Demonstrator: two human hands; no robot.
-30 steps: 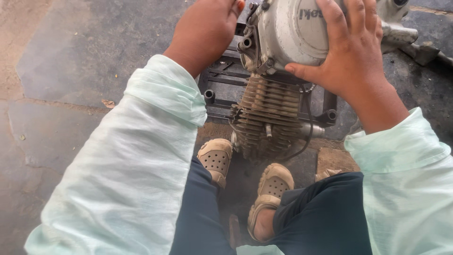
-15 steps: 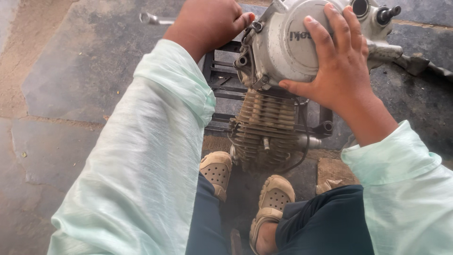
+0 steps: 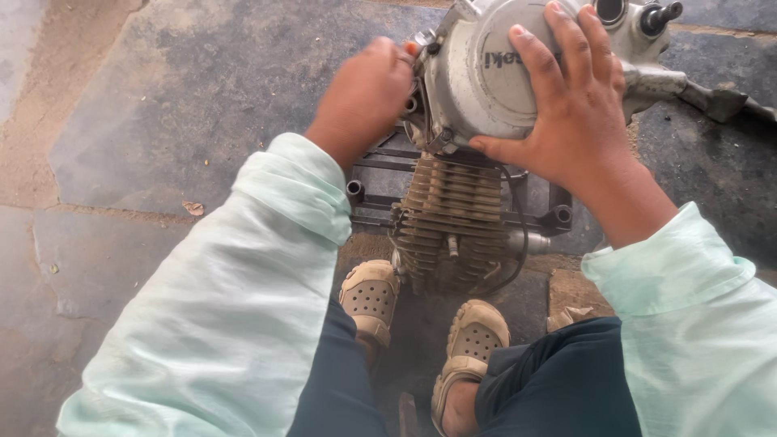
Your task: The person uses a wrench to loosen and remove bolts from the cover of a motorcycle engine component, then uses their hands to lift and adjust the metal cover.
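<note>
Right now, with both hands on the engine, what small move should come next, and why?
Probably keep the right hand pressing flat on the round grey side cover while the left hand works at the cover's left edge. The engine only rests on a metal frame on the stone floor, so it could shift.

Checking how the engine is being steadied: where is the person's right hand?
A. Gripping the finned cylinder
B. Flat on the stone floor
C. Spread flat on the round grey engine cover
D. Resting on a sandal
C: the right hand lies with fingers spread over the round grey engine cover, above the finned cylinder.
</note>
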